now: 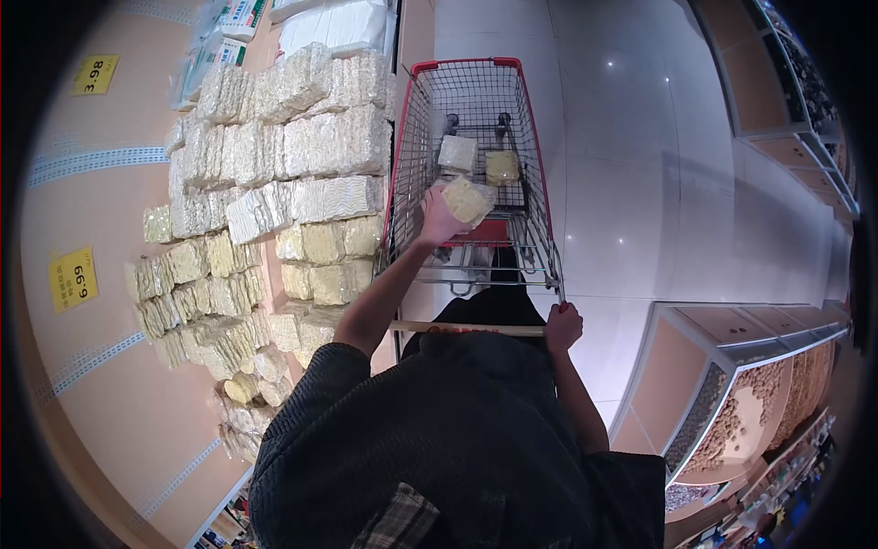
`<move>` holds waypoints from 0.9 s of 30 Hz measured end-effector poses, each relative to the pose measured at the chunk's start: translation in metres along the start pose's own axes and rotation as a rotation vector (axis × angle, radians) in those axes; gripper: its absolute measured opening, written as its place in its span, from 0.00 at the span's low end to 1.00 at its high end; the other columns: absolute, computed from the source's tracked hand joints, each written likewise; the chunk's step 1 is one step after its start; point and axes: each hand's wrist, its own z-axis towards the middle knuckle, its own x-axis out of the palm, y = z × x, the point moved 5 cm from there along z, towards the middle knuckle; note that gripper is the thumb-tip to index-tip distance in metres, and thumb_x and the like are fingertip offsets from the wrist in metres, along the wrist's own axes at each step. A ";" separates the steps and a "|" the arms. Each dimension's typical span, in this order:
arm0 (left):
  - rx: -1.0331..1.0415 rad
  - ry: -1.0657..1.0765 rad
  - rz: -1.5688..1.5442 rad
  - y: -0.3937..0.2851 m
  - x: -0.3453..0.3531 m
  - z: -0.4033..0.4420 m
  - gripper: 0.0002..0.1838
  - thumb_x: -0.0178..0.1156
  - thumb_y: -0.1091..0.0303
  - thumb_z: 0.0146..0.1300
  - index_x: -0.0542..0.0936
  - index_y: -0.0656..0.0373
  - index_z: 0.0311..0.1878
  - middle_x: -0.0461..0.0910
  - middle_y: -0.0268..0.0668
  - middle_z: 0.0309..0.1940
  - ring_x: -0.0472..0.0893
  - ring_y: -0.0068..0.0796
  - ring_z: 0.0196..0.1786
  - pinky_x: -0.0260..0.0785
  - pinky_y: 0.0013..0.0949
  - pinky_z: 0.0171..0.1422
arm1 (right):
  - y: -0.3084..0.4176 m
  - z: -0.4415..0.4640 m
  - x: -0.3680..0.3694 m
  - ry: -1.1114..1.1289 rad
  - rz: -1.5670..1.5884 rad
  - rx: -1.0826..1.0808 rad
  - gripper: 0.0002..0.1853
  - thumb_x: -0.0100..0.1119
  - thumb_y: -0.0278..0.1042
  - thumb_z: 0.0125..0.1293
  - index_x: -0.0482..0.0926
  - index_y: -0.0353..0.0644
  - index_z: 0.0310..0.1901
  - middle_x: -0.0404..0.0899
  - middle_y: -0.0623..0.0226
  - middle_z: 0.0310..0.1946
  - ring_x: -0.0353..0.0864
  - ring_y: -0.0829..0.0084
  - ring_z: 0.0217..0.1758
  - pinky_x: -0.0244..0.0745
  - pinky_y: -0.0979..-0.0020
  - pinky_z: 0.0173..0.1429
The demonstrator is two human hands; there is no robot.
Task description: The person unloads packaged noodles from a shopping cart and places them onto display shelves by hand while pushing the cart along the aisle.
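Note:
My left hand (439, 218) is closed on a clear-wrapped packet of pale yellow dried noodles (467, 202), held over the near part of a shopping cart (533, 123) with a red rim. Two more packets lie on the wire floor of the basket: a whitish one (458, 154) and a yellowish one (501, 168). Beside my right hip, my right hand (563, 327) has its fingers wrapped round the right end of the cart handle (521, 330). The underside of the held packet is hidden.
Along the left, stacked noodle packets (334, 139) cover a shelf that has yellow price signs (73, 277). White packages (334, 29) lie at its far end. Tiled floor (622, 201) runs to the right of the cart. A bin of brown loose goods (732, 421) stands at the lower right.

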 end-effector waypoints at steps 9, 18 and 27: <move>0.407 0.028 0.203 0.023 0.121 0.126 0.60 0.86 0.57 0.29 0.62 0.67 0.66 0.67 0.52 0.61 0.66 0.57 0.65 0.62 0.54 0.70 | -0.005 -0.001 0.004 0.049 0.096 0.077 0.12 0.61 0.40 0.67 0.81 0.41 0.31 0.84 0.55 0.24 0.86 0.47 0.31 0.78 0.48 0.40; 0.267 0.225 0.243 0.025 0.189 0.229 0.53 0.80 0.67 0.37 0.63 0.68 0.69 0.69 0.53 0.59 0.69 0.58 0.65 0.64 0.56 0.72 | -0.001 -0.001 0.001 0.027 0.145 0.100 0.10 0.65 0.35 0.65 0.79 0.42 0.29 0.79 0.59 0.19 0.81 0.52 0.23 0.74 0.53 0.32; 0.397 0.257 0.465 0.047 0.237 0.281 0.59 0.85 0.50 0.35 0.66 0.65 0.70 0.72 0.52 0.63 0.74 0.55 0.64 0.67 0.55 0.71 | 0.000 0.002 0.003 0.116 0.190 0.191 0.14 0.67 0.39 0.69 0.78 0.39 0.30 0.73 0.60 0.17 0.73 0.58 0.21 0.68 0.55 0.32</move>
